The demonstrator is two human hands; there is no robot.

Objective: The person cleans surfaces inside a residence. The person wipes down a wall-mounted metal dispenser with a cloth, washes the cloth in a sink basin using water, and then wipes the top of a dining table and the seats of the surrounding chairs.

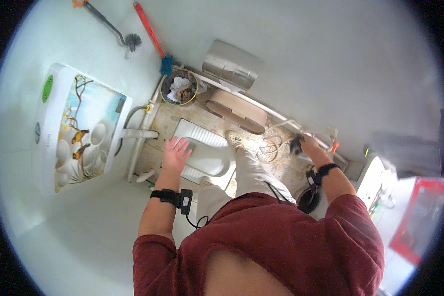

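My left hand [176, 155] is empty, its fingers spread, above the near-left part of a white squat toilet pan [207, 157] set in the tiled floor. On the other side, my right hand [310, 146] reaches out with its fingers closed around a dark, shaggy item [296, 144], too blurred to name. Beyond the right hand, pipes run along the foot of the wall. A loop of pale hose [269, 150] lies on the floor between my foot and the right hand. A plastic clog [234, 138] stands at the pan's right edge.
A flush cistern [124, 111] hangs on the left wall. A toilet brush [132, 40] and a red-handled brush [151, 31] hang beyond it. Along the far wall are a waste bin [164, 97], a metal paper dispenser [225, 64] and a beige oval tub [240, 107]. A dark bucket [308, 201] stands right.
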